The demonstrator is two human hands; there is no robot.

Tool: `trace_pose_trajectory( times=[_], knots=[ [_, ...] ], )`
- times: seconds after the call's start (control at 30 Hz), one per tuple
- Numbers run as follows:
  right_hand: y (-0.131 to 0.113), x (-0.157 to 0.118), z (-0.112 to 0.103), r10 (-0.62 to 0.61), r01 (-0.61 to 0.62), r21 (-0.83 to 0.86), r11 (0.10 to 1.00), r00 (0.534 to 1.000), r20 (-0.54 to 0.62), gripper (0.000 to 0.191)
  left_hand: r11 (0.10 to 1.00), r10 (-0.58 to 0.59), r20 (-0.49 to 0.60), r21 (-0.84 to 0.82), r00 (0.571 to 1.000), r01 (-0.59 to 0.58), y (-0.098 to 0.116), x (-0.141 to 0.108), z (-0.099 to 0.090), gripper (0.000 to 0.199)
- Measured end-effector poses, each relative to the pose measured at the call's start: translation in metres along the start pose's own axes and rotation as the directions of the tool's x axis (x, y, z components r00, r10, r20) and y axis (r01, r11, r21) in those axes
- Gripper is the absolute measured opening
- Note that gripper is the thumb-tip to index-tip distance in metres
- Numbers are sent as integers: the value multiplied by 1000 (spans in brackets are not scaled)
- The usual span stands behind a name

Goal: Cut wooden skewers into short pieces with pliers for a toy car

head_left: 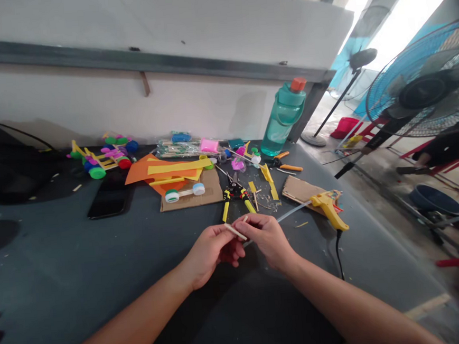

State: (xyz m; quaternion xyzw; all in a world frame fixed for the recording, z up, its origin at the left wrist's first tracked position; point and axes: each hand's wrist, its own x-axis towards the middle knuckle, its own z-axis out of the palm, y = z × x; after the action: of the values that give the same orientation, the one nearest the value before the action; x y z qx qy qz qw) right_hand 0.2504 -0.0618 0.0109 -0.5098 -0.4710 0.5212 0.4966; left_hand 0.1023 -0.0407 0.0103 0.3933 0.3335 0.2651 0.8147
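Note:
My left hand (209,250) and my right hand (265,239) meet above the dark table, and their fingers pinch a short pale wooden stick (234,231). A long translucent glue stick (292,212) runs from the yellow hot glue gun (327,207) to just behind my right hand. The gun lies to the right of that hand, on a piece of cardboard (300,192). Just beyond my hands are yellow-handled pliers (235,195), with their handles pointing toward me.
Farther back lie orange and yellow paper (166,171), a cap-wheeled axle (184,193), a black phone (110,197), a colourful toy vehicle (100,160), and a teal water bottle (283,117). Beyond the table's right edge stand electric fans (425,87).

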Motion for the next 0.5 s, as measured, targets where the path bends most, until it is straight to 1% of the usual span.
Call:
trace_pose_trajectory(
  times=[0.17, 0.3, 0.5],
  knots=[
    [1, 0, 2, 25, -25, -47, 999, 1000, -4, 23, 997, -70, -2, -41, 998, 70, 2, -1, 2, 22],
    [2, 0, 2, 52, -50, -52, 997, 998, 44, 25, 992, -106, 4, -64, 994, 106, 4, -1, 0, 18],
    [2, 0, 2, 107, -99, -99, 990, 991, 83, 22, 987, -163, 13, 3, 987, 163, 3, 1, -1, 18]
  ],
)
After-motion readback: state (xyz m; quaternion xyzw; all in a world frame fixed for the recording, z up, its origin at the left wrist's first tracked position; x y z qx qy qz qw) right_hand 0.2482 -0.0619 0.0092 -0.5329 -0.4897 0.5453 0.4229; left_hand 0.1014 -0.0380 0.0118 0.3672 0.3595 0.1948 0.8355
